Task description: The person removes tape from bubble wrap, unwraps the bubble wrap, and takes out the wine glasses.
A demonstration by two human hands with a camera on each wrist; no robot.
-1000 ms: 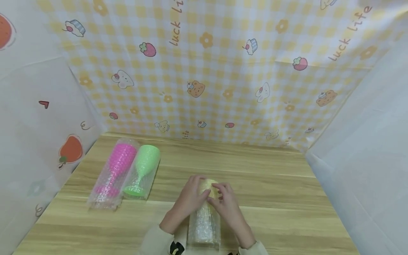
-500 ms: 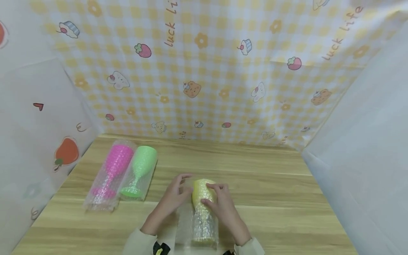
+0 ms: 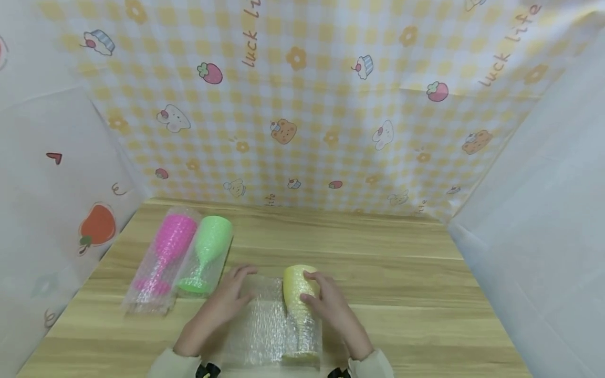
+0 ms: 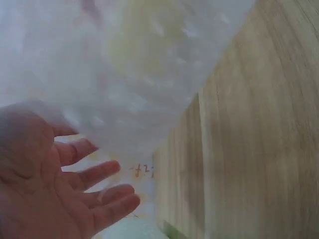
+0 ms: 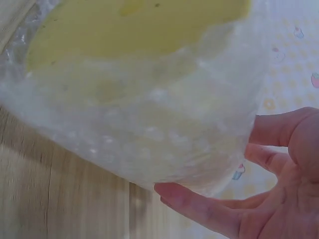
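The left hand (image 3: 227, 296) has moved left, and the bubble wrap (image 3: 264, 323) now spreads out to the left of the yellow cup (image 3: 292, 283), so the cup looks partly unwrapped. It lies on the near side of the table (image 3: 402, 273), wide end far. The right hand (image 3: 333, 304) holds it between thumb and fingers. The left fingers look spread, but wrap partly covers them in the wrist view; I cannot tell whether they pinch it

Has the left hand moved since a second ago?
Yes. In the head view, the left hand has shifted left, closer to the green goblet lying on the table.
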